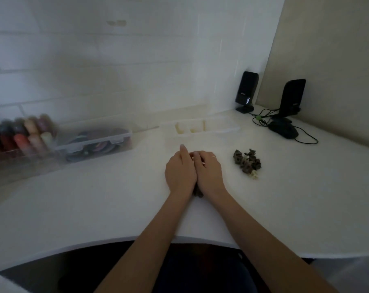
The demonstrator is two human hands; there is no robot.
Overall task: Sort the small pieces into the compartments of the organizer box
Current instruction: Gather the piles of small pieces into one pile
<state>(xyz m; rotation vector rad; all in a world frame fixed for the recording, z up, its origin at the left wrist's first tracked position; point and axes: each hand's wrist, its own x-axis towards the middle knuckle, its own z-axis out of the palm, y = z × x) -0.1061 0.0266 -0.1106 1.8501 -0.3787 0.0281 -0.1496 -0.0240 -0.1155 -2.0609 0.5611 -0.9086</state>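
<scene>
At the far left a blurred clear container (20, 140) of coloured cylindrical items is seen, and just to its right a lidded clear case (94, 142) holding dark and coloured rounds. Toward the middle, against the wall, the pale organizer box (200, 127) is set open, with a few light pieces visible in its compartments. In front of it, on the white table (94, 197), the left hand (180, 172) and the right hand (207, 171) are pressed side by side and cupped over a clump of dark pieces (198, 193), of which only a bit shows between the wrists. The fingers of both are curled down around that clump; whether it is truly gripped or merely covered cannot be told. To the right a loose pile of small pieces (248, 162), dark with a few pale ones, is left apart from the hands. Two black speakers (247, 90) and a mouse (284, 129) are placed at the far right. If the cupped clump is lifted carelessly, pieces may be spilled between the palms, and mixed colours may be dropped into one compartment.
</scene>
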